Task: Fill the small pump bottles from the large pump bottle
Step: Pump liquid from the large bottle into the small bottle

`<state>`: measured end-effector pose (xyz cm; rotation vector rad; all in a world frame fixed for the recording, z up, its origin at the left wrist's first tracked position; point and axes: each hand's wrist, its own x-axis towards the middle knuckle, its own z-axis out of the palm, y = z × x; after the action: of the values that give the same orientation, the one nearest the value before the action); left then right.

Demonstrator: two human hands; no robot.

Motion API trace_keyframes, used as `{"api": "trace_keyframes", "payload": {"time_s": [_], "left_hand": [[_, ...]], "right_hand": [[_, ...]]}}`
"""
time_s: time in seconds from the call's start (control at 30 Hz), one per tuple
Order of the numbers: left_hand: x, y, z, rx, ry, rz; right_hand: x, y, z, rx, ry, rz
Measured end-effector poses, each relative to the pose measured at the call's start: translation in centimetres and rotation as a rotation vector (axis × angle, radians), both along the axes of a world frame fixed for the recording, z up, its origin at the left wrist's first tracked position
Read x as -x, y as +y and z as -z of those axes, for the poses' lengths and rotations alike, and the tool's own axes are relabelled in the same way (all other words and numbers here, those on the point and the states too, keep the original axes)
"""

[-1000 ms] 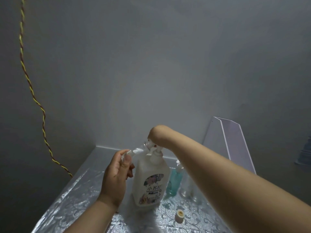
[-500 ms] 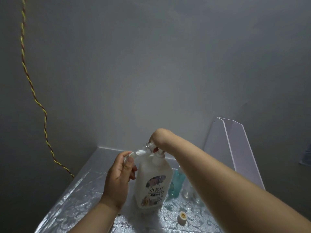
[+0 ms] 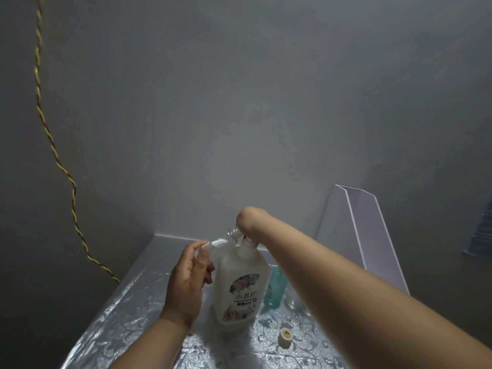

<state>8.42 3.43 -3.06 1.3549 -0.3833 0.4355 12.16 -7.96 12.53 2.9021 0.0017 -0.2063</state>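
A large white pump bottle point(image 3: 239, 286) with a flowered label stands upright on the silver patterned table point(image 3: 119, 328). My left hand point(image 3: 186, 283) grips a small clear bottle point(image 3: 215, 243), tilted, with its open neck up against the top of the large bottle. My right hand point(image 3: 249, 222) is bent down at the wrist over the large bottle's pump head, and its fingers are hidden behind the wrist. Behind my right forearm stand a small teal bottle point(image 3: 277, 288) and a partly hidden clear bottle point(image 3: 291, 302).
A small loose cap point(image 3: 285, 338) lies on the table in front of the large bottle. A clear acrylic stand point(image 3: 367, 230) leans at the back right. A red-and-yellow twisted cable point(image 3: 53, 145) hangs down the left wall. Grey walls close in behind and to the left.
Both hands and the bottles hold almost the same positions. Only the view has shifted a little.
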Motion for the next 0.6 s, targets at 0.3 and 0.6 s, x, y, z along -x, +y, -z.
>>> {"api": "trace_keyframes", "payload": {"time_s": [0.3,0.6], "left_hand": [[0.0,-0.1,-0.4,0.004,-0.011,0.008],[-0.4,-0.3,0.3,0.007,0.026,0.005]], "right_hand": [[-3.1,-0.1,-0.1,-0.082,0.157,0.156],[-2.9,-0.6,1.3,0.150,0.056,-0.065]]}}
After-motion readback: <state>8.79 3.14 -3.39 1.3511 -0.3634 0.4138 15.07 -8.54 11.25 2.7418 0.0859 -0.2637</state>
